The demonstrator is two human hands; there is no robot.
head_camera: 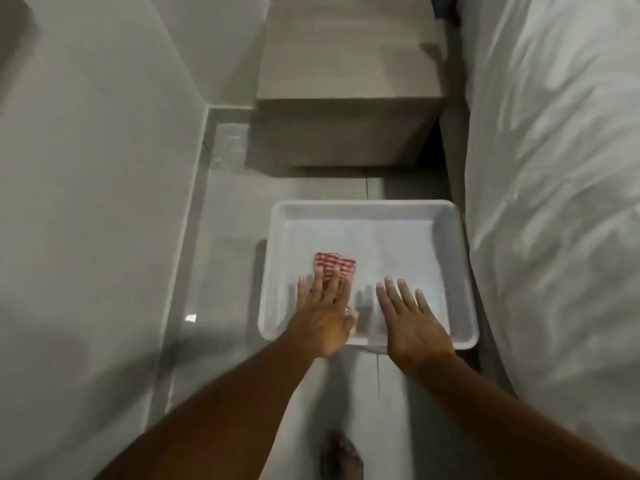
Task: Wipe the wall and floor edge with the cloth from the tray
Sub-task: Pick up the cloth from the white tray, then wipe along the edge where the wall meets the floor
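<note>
A white plastic tray [450, 237] sits on the tiled floor between the wall and the bed. Inside it, toward its left side, lies a folded red-and-white checked cloth [341, 263]. My left hand [323, 317] reaches over the tray's near left corner with fingers spread, and its fingertips overlap the cloth's near edge. My right hand [412, 320] hovers flat and open over the tray's near middle, holding nothing. The grey wall [97, 202] runs along the left and meets the floor at a pale skirting edge [188, 258].
A grey wooden bedside cabinet [349, 84] stands beyond the tray. A bed with a white duvet [561, 188] fills the right side. A bare foot [341, 455] shows at the bottom on the floor tiles.
</note>
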